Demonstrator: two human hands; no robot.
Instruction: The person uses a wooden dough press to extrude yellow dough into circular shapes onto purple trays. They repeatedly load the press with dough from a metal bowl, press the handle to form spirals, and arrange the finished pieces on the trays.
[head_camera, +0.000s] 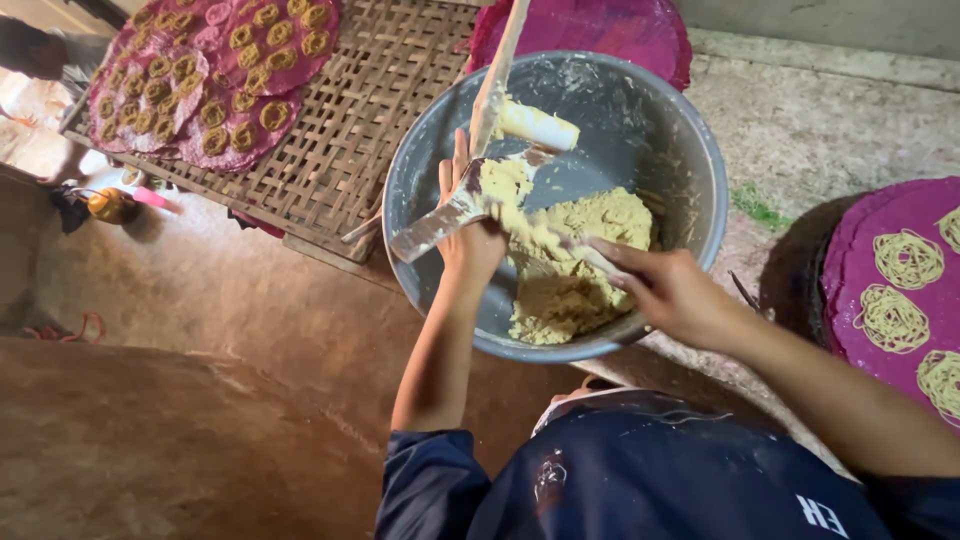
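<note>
Largest item: woven bamboo mat (350, 130), upper left, lying flat on the earthen floor (200, 400). On its far end sit round magenta trays (215, 75) covered with small coiled, yellow-brown dough spirals. A second magenta tray (890, 280) lies at the right edge, holding larger pale noodle coils. A third magenta disc (600, 30) shows behind the basin, mostly hidden.

Centre: grey metal basin (640, 120), tilted toward the person, inner wall smeared with pale residue. A mound of yellow dough (580, 260) fills its lower right half, touching the wall.

Person: dark blue garment, seen from above, both arms reaching into the basin.

Left hand (470, 235): fingers wrapped round a flat metal scraper (440, 220), whose blade carries a lump of the same dough near the fingers. A long pale stick (495, 80) rises from that spot past the rim; whether the hand also holds it, cannot tell. A short white cylinder (538, 125) lies beside it against the basin wall.

Right hand (670, 290): closed, fingers pinched on a thin tool pushed into the dough; the tool is mostly coated and hard to make out.

Smallest: a yellow round object (110, 205) on the floor at far left.
</note>
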